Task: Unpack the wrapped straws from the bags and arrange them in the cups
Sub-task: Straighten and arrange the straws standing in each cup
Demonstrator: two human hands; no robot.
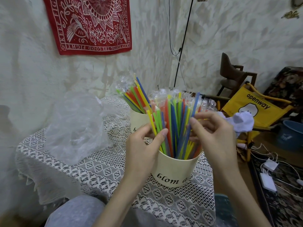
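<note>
While both hands work among wrapped straws in a cream cup, the task looks nearly done.

Head view: the left hand [144, 145] and right hand [211, 130] curl their fingers around the coloured straws [173, 122] standing in the near cup [177, 171]. A second cup [136, 119] behind holds more straws. An apparently emptied plastic bag [77, 125] lies left on the lace tablecloth [98, 169]; tidying the bundle seems to remain. Nothing blocks either cup.
</note>
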